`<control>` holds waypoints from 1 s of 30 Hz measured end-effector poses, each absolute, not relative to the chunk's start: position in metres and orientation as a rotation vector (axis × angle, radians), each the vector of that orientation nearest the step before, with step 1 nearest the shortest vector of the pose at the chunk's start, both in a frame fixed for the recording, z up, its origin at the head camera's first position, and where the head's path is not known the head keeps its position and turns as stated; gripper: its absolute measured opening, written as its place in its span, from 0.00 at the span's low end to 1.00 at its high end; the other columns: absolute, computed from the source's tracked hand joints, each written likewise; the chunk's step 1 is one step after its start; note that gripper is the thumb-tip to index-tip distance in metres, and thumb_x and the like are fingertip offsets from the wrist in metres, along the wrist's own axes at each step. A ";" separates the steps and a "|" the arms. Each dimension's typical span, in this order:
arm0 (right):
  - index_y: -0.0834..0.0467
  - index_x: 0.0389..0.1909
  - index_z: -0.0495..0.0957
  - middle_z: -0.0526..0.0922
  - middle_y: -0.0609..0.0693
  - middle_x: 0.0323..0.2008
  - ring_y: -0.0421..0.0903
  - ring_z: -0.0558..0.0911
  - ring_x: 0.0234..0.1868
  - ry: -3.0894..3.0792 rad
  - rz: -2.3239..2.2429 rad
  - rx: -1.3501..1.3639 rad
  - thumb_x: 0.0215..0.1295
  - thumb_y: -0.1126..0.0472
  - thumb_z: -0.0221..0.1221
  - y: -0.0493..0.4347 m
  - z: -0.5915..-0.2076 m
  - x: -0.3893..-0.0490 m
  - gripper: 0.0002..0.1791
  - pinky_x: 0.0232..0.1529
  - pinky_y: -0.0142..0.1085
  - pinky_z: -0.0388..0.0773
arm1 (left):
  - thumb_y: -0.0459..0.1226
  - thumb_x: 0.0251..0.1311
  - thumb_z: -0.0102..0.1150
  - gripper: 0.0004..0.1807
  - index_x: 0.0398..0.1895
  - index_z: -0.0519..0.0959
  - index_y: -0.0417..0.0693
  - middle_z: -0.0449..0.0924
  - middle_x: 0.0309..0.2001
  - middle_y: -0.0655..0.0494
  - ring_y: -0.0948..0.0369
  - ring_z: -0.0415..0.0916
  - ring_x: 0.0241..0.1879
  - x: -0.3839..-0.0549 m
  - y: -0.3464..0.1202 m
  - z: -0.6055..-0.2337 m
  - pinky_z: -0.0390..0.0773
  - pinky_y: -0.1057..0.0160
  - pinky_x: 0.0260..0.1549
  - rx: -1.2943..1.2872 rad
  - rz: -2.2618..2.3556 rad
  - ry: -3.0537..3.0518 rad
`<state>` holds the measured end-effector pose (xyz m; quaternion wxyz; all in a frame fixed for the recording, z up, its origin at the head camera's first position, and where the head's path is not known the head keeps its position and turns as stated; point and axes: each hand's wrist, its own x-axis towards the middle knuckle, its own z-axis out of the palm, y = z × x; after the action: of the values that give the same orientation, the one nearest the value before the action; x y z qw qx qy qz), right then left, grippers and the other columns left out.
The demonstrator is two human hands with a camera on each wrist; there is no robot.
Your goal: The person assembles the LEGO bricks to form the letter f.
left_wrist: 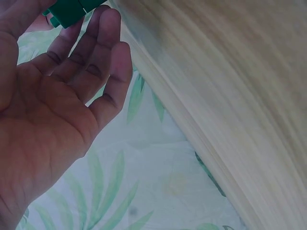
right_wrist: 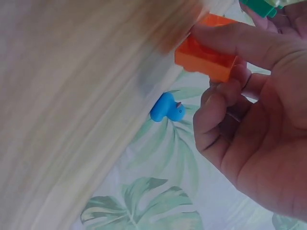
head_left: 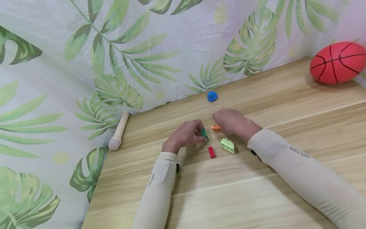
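My left hand [head_left: 186,133] pinches a green toy building brick [head_left: 204,133] between thumb and fingers, its studs showing. In the left wrist view the green brick [left_wrist: 70,11] sits at the top edge, by the fingertips. To the right, my right hand [head_left: 232,122] grips an orange brick [head_left: 215,128], largely hidden behind it in the head view. The right wrist view shows the thumb laid across the orange brick [right_wrist: 205,58]. Between the arms, a red studded brick [head_left: 211,152] and a light green curved brick [head_left: 227,145] lie on the table.
A blue toy duck [head_left: 212,96] stands beyond the hands, near the wooden table's [head_left: 246,197] back edge. At the back right rests a red basketball [head_left: 337,63]. A pale stick with a rounded head [head_left: 119,132] lies along the left edge, beside a leaf-patterned cloth [head_left: 183,47].
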<state>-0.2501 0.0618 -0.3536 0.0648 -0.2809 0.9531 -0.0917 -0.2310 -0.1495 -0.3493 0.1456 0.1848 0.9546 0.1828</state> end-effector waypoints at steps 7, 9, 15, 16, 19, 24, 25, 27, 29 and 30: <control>0.55 0.33 0.77 0.79 0.48 0.31 0.46 0.76 0.33 2.746 -0.392 -0.861 0.60 0.64 0.72 0.064 -0.348 -0.250 0.10 0.34 0.37 0.72 | 0.42 0.65 0.77 0.14 0.46 0.81 0.50 0.87 0.43 0.57 0.61 0.83 0.44 -0.231 -0.150 -0.350 0.83 0.60 0.48 0.542 0.519 2.749; 0.54 0.31 0.77 0.78 0.48 0.29 0.46 0.75 0.32 2.710 -0.414 -0.884 0.61 0.64 0.70 0.063 -0.348 -0.250 0.09 0.33 0.35 0.70 | 0.42 0.65 0.76 0.14 0.46 0.81 0.51 0.87 0.43 0.57 0.61 0.83 0.43 -0.231 -0.150 -0.351 0.82 0.60 0.47 0.540 0.519 2.748; 0.56 0.33 0.77 0.78 0.48 0.30 0.45 0.75 0.32 2.668 -0.412 -0.893 0.64 0.65 0.67 0.060 -0.349 -0.251 0.07 0.34 0.35 0.71 | 0.42 0.66 0.76 0.13 0.46 0.80 0.51 0.87 0.43 0.57 0.61 0.82 0.43 -0.231 -0.150 -0.350 0.82 0.61 0.46 0.530 0.522 2.747; 0.57 0.35 0.77 0.79 0.49 0.32 0.46 0.76 0.34 2.674 -0.414 -0.880 0.64 0.65 0.68 0.060 -0.350 -0.251 0.07 0.36 0.36 0.72 | 0.42 0.66 0.76 0.13 0.46 0.80 0.51 0.87 0.43 0.57 0.61 0.82 0.42 -0.231 -0.150 -0.350 0.82 0.61 0.46 0.532 0.523 2.748; 0.60 0.43 0.79 0.82 0.52 0.39 0.49 0.78 0.38 2.709 -0.403 -0.820 0.64 0.64 0.69 0.062 -0.351 -0.252 0.11 0.42 0.41 0.77 | 0.42 0.66 0.76 0.14 0.46 0.80 0.51 0.87 0.43 0.57 0.61 0.82 0.42 -0.231 -0.150 -0.350 0.81 0.61 0.46 0.537 0.524 2.750; 0.61 0.45 0.81 0.83 0.54 0.42 0.51 0.79 0.41 2.763 -0.350 -0.734 0.63 0.63 0.71 0.066 -0.352 -0.255 0.13 0.46 0.45 0.79 | 0.42 0.66 0.76 0.14 0.46 0.80 0.51 0.87 0.43 0.57 0.60 0.82 0.42 -0.230 -0.150 -0.349 0.81 0.61 0.45 0.529 0.525 2.746; 0.61 0.44 0.80 0.83 0.54 0.41 0.51 0.79 0.41 2.769 -0.353 -0.722 0.63 0.62 0.72 0.067 -0.352 -0.255 0.13 0.45 0.44 0.79 | 0.42 0.66 0.76 0.14 0.46 0.80 0.51 0.87 0.43 0.57 0.60 0.82 0.42 -0.230 -0.150 -0.349 0.81 0.61 0.45 0.526 0.523 2.745; 0.60 0.43 0.80 0.83 0.53 0.41 0.50 0.79 0.41 2.778 -0.367 -0.708 0.62 0.62 0.73 0.068 -0.352 -0.255 0.13 0.43 0.43 0.78 | 0.42 0.66 0.76 0.14 0.46 0.80 0.51 0.87 0.43 0.57 0.60 0.82 0.42 -0.230 -0.149 -0.349 0.81 0.61 0.45 0.523 0.522 2.745; 0.59 0.41 0.80 0.83 0.53 0.40 0.50 0.78 0.41 2.783 -0.386 -0.705 0.61 0.62 0.74 0.069 -0.352 -0.256 0.14 0.42 0.42 0.77 | 0.42 0.66 0.76 0.14 0.46 0.80 0.51 0.87 0.43 0.57 0.60 0.82 0.43 -0.231 -0.149 -0.349 0.81 0.61 0.45 0.520 0.522 2.744; 0.59 0.41 0.80 0.82 0.53 0.40 0.50 0.78 0.41 2.784 -0.391 -0.710 0.60 0.62 0.74 0.069 -0.353 -0.257 0.13 0.41 0.42 0.77 | 0.42 0.66 0.76 0.14 0.47 0.80 0.51 0.87 0.43 0.56 0.60 0.82 0.43 -0.231 -0.149 -0.349 0.81 0.61 0.46 0.518 0.524 2.744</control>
<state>-0.2565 0.0689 -0.3529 0.1207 -0.2429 0.9532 -0.1337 -0.2307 -0.1490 -0.3492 0.1496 0.1804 0.9549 0.1823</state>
